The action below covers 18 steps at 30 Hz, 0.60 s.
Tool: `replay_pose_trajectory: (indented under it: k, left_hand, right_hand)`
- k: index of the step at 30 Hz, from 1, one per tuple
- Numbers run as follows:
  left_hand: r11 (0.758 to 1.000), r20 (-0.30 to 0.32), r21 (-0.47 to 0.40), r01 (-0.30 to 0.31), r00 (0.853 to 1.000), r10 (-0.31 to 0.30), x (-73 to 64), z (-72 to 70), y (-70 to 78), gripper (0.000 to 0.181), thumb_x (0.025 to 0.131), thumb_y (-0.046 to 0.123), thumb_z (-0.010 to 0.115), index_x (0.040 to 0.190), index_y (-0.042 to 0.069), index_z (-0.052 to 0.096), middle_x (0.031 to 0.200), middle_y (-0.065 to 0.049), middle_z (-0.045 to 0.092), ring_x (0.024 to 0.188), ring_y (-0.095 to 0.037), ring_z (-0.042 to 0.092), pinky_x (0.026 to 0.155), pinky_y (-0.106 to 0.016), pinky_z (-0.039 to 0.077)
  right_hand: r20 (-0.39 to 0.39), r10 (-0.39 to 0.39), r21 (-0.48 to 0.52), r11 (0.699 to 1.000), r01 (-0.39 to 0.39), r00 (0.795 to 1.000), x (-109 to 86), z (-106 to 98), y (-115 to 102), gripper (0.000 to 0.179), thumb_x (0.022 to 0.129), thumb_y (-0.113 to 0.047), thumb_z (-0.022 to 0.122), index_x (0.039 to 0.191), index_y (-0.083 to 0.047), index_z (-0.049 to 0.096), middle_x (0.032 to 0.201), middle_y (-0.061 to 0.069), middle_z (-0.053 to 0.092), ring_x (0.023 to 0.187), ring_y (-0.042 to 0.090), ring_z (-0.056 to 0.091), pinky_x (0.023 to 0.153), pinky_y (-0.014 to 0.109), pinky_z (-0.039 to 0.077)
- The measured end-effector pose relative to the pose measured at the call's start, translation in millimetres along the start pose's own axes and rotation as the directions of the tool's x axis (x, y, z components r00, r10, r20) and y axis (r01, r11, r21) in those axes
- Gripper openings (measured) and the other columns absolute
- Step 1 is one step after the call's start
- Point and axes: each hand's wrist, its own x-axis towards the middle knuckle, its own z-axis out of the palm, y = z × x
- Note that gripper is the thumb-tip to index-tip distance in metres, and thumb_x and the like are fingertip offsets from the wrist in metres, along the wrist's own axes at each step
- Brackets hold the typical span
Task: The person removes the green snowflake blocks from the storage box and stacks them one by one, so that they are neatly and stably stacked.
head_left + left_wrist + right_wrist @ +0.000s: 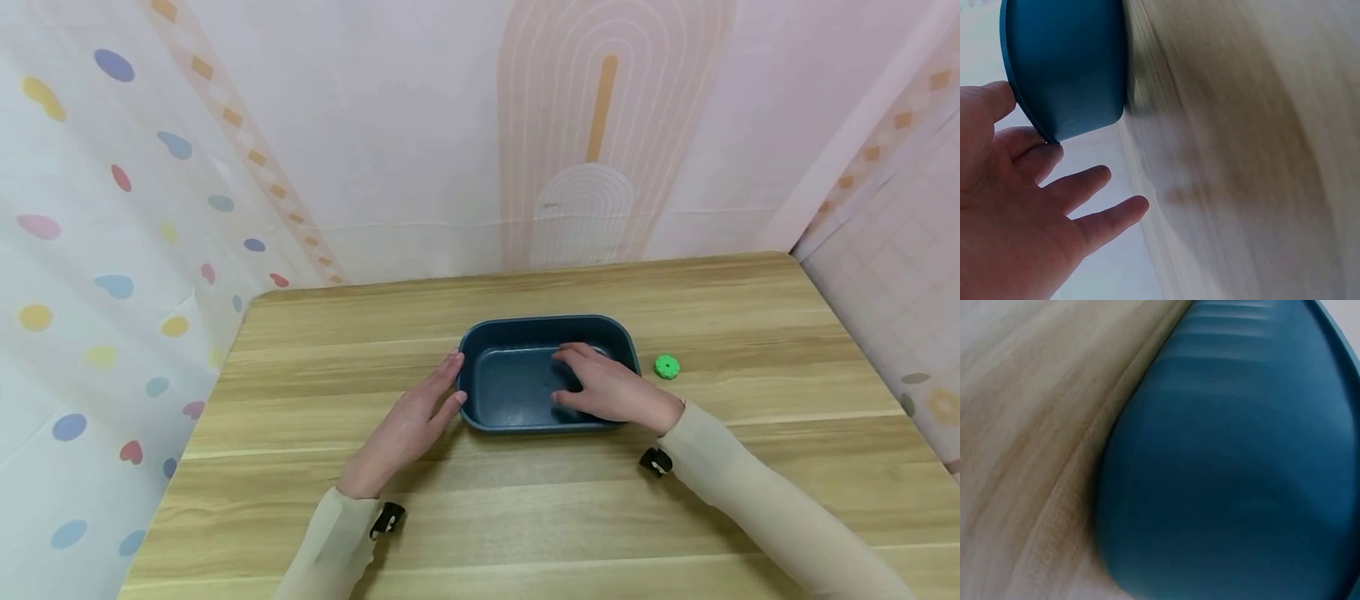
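A dark blue rectangular plastic basin (510, 392) with rounded corners sits on the table. The fingertips of my left hand (408, 425) touch its left rim; in the left wrist view, the fingers of the left hand (1029, 194) are spread, some of them against the basin's edge (1066, 69). My right hand (603, 387) reaches over the right side into the basin, thumb and fingers apart, with nothing visible between them. From the right wrist, only the basin's outer wall (1229, 462) shows and that hand is hidden. A small green scalloped disc (667, 367) lies right of the basin.
The wooden table (315, 450) extends around the basin on all sides. A patterned cloth backdrop (412, 150) hangs behind it and along the left. Black clips (387, 520) sit near both cuffs.
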Motion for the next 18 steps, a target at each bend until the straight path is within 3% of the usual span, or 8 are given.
replay_pose_trajectory:
  k: [7,18]
  left_hand:
    - [1.000,-0.001,-0.001,-0.007,1.000,0.007,0.4,-1.1,0.8,0.059,0.112,0.028,0.049,0.163,0.006,0.029,0.169,-0.011,0.025,0.154,-0.027,0.027,0.122,-0.050,0.029]
    - [1.000,-0.006,-0.015,0.001,1.000,-0.001,-0.9,-0.9,0.9,0.060,0.112,0.029,0.049,0.163,0.007,0.028,0.169,-0.010,0.025,0.154,-0.026,0.028,0.122,-0.051,0.029]
  right_hand:
    - [0.038,-0.029,0.027,0.999,0.028,0.999,4.8,3,-1,0.060,0.101,-0.028,0.069,0.150,0.001,0.049,0.157,0.022,0.044,0.142,0.036,0.046,0.114,0.052,0.042]
    - [0.038,-0.164,0.104,0.982,0.159,0.986,12.0,9,-1,0.053,0.099,-0.016,0.071,0.147,-0.004,0.054,0.146,0.012,0.057,0.129,0.026,0.057,0.109,0.047,0.048]
